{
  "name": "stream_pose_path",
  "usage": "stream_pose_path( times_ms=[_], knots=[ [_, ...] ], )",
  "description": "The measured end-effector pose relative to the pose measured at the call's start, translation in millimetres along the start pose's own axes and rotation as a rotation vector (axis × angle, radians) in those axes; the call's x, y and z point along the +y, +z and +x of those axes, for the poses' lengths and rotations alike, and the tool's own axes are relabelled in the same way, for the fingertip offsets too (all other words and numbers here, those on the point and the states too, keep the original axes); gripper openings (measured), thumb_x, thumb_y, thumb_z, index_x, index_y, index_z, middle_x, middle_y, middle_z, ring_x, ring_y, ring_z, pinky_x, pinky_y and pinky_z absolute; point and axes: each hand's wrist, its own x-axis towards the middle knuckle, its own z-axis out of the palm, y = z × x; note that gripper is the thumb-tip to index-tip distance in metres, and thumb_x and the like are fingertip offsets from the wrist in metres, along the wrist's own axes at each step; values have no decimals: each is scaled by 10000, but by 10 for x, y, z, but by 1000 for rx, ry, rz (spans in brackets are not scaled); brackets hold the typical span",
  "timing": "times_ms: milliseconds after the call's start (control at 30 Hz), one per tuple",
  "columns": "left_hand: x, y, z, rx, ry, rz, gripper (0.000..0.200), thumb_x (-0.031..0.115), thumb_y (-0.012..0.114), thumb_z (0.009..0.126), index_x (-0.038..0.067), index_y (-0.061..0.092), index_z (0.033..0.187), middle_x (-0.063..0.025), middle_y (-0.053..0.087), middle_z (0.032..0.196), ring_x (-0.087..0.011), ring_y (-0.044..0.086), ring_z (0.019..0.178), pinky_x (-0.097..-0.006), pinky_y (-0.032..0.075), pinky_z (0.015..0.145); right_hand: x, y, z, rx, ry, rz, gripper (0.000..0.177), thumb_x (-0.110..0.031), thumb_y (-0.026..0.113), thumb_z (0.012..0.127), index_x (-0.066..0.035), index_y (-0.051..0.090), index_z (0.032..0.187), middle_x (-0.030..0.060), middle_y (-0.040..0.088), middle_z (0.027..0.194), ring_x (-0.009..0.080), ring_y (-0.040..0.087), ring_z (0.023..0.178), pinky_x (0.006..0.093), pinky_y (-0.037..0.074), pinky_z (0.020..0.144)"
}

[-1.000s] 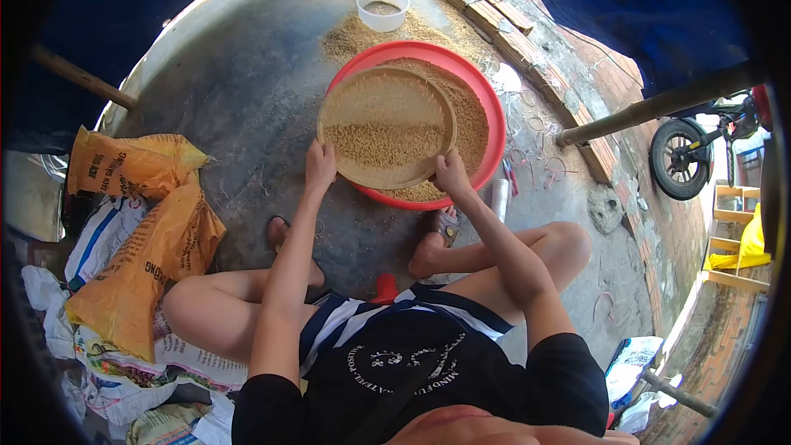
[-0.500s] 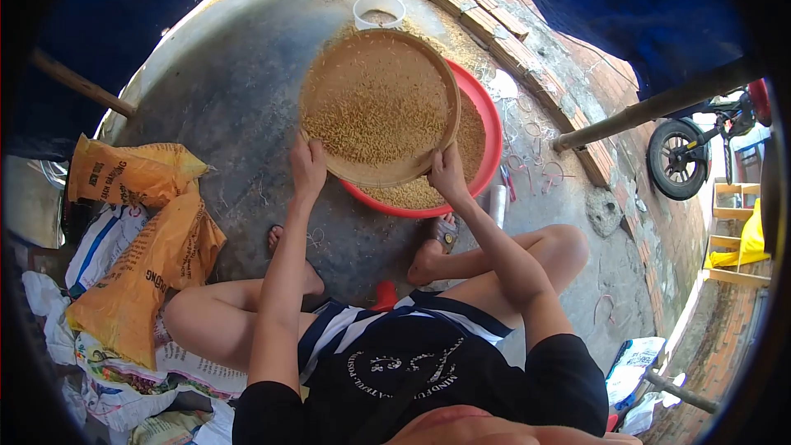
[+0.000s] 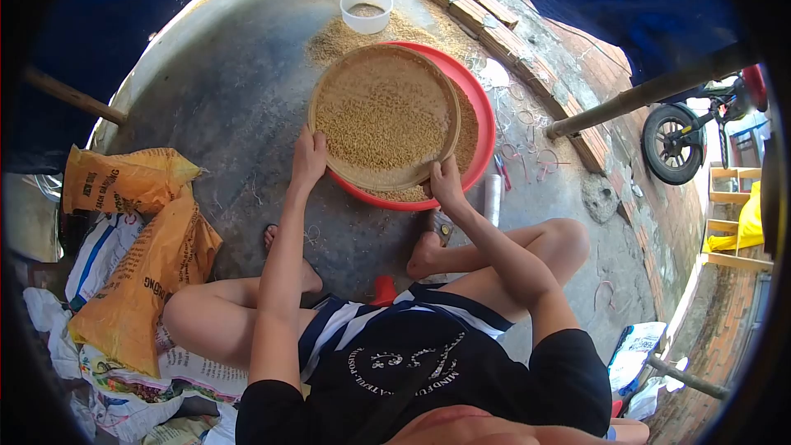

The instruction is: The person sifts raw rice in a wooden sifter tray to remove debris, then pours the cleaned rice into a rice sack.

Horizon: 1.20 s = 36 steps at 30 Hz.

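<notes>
1. Compared with half a second back: round woven bamboo tray (image 3: pixel 385 115) lowered and levelled, pulled back over the wide red plastic basin (image 3: pixel 489 125); far rim no longer reaching up to the small white plastic tub (image 3: pixel 366 23).
2. Golden unhusked grain in the tray (image 3: pixel 383 128) now bunched in a band across the middle and near half, less spread than before; far part of the weave almost bare.
3. Left hand (image 3: pixel 309 158) closed around the near-left rim of the tray, fingers curled under, thumb on the edge. Same hold as earlier.
4. Right hand (image 3: pixel 446 183) closed on the near-right rim, thumb on top, fingers beneath. Hold unchanged.
5. Tray position: just above the basin, covering most of it, held by both hands; contact with the basin rim not clear.
6. Basin: more of the same grain (image 3: pixel 470 128) showing on the right and near side, past the tray edge.
7. White tub: upright on the grey concrete floor (image 3: pixel 239 91) beyond the basin, a little grain inside.
8. Loose heap of grain and husk (image 3: pixel 342 37) on the floor between tub and basin.
9. Crumpled orange printed sacks (image 3: pixel 140 255) to the left of the person's knee, well apart from the basin.
</notes>
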Motion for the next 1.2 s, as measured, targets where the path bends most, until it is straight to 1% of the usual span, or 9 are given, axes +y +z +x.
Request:
stream_pose_path(
  times_ms=[200, 300, 467, 700, 767, 833, 900, 1000, 1200],
  knots=[
    [-236, 117, -172, -376, -552, 50, 229, 150, 345, 810, -26, 472, 884, -48, 479, 530, -118, 431, 344, -255, 312, 289, 498, -106, -58, -95, 459, -8, 188, -159, 329, 835, -3, 424, 786, 70, 464, 511, 123, 422, 349, 236, 334, 301],
    [-335, 120, -267, -390, -547, 29, 225, 151, 337, 813, 6, 483, 904, -36, 495, 553, -104, 429, 345, -237, 301, 279, 601, -83, -109, -69, 602, 68, 251, -190, 348, 832, 13, 448, 723, 71, 471, 488, 130, 438, 348, 256, 355, 299],
    [-550, -149, -211, -312, -600, -244, 216, 158, 333, 819, 34, 487, 906, -14, 501, 572, -79, 430, 349, -214, 287, 257, -192, 168, -397, -193, 13, -97, 227, -200, 404, 855, 6, 350, 935, 94, 518, 599, 133, 464, 370, 233, 359, 318],
    [-370, -144, -227, -227, -535, -178, 238, 185, 338, 841, -19, 461, 853, -52, 486, 551, -126, 447, 370, -258, 308, 302, 266, 46, 12, -277, 282, -10, 216, -128, 389, 833, 17, 305, 969, 116, 518, 613, 158, 515, 399, 252, 426, 345],
    [-446, -40, -251, 68, 141, 136, 259, 185, 337, 845, -51, 443, 851, -114, 467, 549, -206, 488, 448, -322, 357, 399, 318, 50, -8, -238, 264, -73, 173, -96, 357, 817, 31, 327, 930, 113, 511, 611, 160, 524, 410, 254, 432, 346],
    [-20, -54, -342, 47, -8, 119, 248, 172, 339, 848, -62, 421, 865, -155, 446, 554, -261, 518, 540, -364, 372, 488, 346, 54, -9, -78, 40, -57, 143, -103, 349, 818, 33, 351, 862, 116, 501, 598, 158, 508, 396, 256, 406, 329],
    [106, -36, -394, 220, 199, 60, 228, 159, 343, 850, -54, 413, 891, -128, 456, 545, -224, 512, 466, -335, 375, 423, 280, 43, 45, -77, -55, -72, 132, -96, 344, 816, 33, 346, 848, 116, 493, 580, 158, 496, 387, 259, 389, 323],
    [-13, -43, -470, 40, -292, -170, 224, 158, 330, 855, -45, 401, 916, -91, 454, 532, -184, 463, 365, -295, 352, 330, 213, 34, 126, -97, -72, -199, 114, -79, 342, 817, 27, 328, 857, 113, 482, 550, 154, 473, 372, 266, 362, 319],
    [-359, -99, -533, -55, -415, -386, 234, 180, 297, 869, -18, 404, 935, -41, 436, 515, -124, 399, 308, -249, 317, 266, 164, 75, 53, -149, -168, -378, 119, -77, 346, 824, 13, 321, 899, 97, 474, 531, 150, 460, 361, 267, 360, 327]
  ],
)
